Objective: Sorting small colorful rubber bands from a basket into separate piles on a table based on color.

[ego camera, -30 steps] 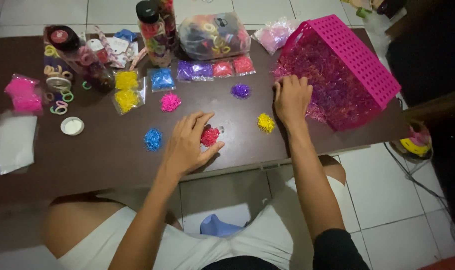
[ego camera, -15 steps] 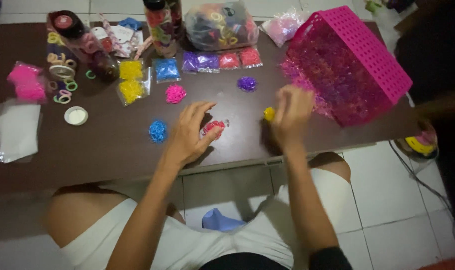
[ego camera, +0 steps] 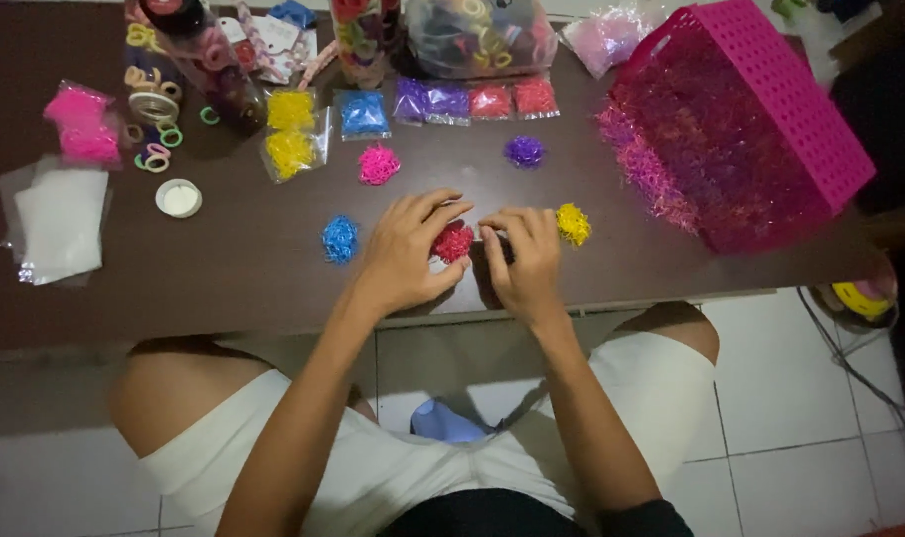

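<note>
Small clear bags sit in a row at the back of the table; two yellow bags (ego camera: 290,129), a blue bag (ego camera: 362,113), a purple bag (ego camera: 431,100), two red bags (ego camera: 512,98); a pink bag (ego camera: 81,123) and an empty clear bag (ego camera: 59,219) lie far left; a big clear bag (ego camera: 475,35) of mixed colours stands behind.

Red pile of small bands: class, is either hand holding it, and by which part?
Left hand pinches the red pile at its left edge, on the table.
</note>
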